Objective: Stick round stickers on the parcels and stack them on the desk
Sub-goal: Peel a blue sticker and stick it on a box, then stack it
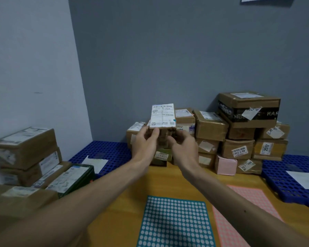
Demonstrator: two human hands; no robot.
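Observation:
A small brown parcel with a white shipping label is held up at the middle of the desk's back. A teal round sticker shows at the label's right edge. My left hand grips the parcel's lower left side. My right hand holds its lower right side with curled fingers. Just behind and below it stands a stack of brown parcels against the grey wall. A teal sticker sheet lies on the yellow desk near me, with a pink sticker sheet to its right.
More parcels are piled at the left by the wall. Blue perforated trays lie at the back left and at the right, each with a paper slip on it. A tall pile with a dark-banded box rises at the right back.

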